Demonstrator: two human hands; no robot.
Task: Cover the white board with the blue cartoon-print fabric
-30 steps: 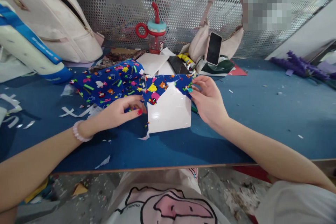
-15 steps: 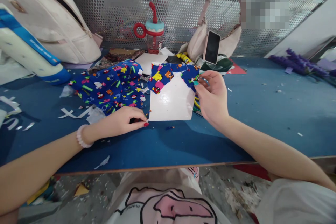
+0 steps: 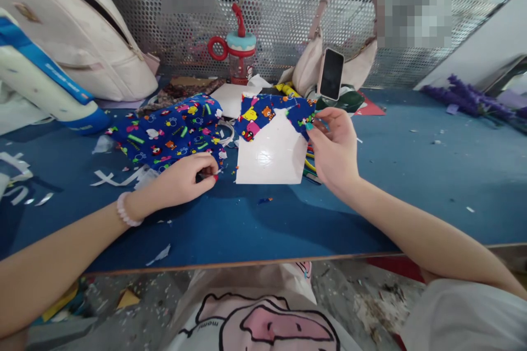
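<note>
At blue table (image 3: 411, 175), card (image 3: 272, 156), seemingly metal wall (image 3: 280, 5)

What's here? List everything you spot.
Card: one, white, centre
Cloth piece: one, blue, on card
Patterned cloth: one, blue, left of card
Paper strips: several, white, left
Container: one, cream and blue, left
Backpack: one, cream, back left
Cup: one, red and blue, back
Handbag: one, cream, back right
Phone: one, black screen, by handbag
Flowers: several, purple, far right
Table: one, blue, beneath
Mesh panel: one, silver, behind
Left hand: one, red nail, near patterned cloth
Right hand: one, teal nail, holding card
</note>
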